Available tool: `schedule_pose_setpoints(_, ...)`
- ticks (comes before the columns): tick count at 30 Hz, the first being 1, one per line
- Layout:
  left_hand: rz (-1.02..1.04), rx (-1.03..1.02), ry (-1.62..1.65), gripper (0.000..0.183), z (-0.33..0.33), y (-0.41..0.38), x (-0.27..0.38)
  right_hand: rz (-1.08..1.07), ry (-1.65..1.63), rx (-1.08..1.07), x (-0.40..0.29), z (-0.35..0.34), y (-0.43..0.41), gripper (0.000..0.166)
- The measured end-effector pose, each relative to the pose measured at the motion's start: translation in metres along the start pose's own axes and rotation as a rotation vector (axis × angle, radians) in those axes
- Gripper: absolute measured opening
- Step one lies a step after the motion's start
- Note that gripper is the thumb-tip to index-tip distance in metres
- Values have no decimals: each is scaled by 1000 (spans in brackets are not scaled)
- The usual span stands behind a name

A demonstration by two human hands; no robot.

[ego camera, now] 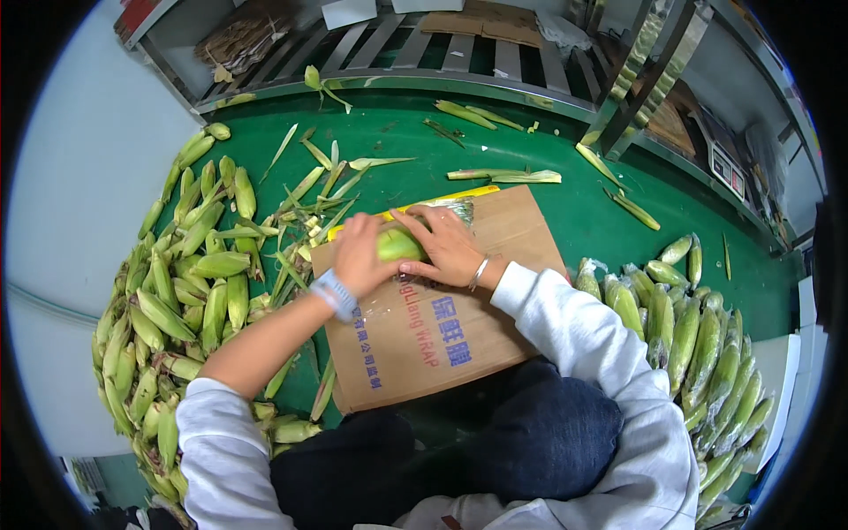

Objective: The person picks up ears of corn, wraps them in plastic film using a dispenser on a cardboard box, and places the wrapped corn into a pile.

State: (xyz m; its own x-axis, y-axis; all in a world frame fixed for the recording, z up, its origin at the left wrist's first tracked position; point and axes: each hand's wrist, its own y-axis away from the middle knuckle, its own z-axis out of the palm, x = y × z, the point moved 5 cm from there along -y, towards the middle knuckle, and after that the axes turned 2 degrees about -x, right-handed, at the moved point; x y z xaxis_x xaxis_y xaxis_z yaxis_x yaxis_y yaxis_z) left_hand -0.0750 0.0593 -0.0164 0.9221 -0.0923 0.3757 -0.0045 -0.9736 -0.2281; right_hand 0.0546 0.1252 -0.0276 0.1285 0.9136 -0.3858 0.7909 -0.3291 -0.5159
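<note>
Both of my hands hold an ear of corn in its green husk over a cardboard box that bears writing. My left hand, with a pale wristband, covers the ear's left end. My right hand, with a silver bracelet, curls its fingers over the right end. Just beyond them a yellow strip runs along the box's far edge. A patch of clear, shiny plastic film shows beside my right fingers. How far film covers the held ear cannot be told.
Unwrapped husked corn is heaped at the left, with loose husk leaves beside it. Film-wrapped ears are piled at the right. A slatted metal shelf borders the green floor at the back; a scale stands at the right.
</note>
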Motion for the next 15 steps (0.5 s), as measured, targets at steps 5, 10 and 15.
schedule_pose_setpoints(5, -149, -89, -198, 39, -15, 65, 0, -26, 292, -222, 13, 0, 0, 74)
schedule_pose_setpoints(10, 100, -229, -561, 13, 0, 91, -21, 140, 234, -341, 25, 7, -17, 57)
schedule_pose_setpoints(15, -185, -421, -188, 20, -34, 134, -8, 71, 269, -479, -4, -11, 31, 58)
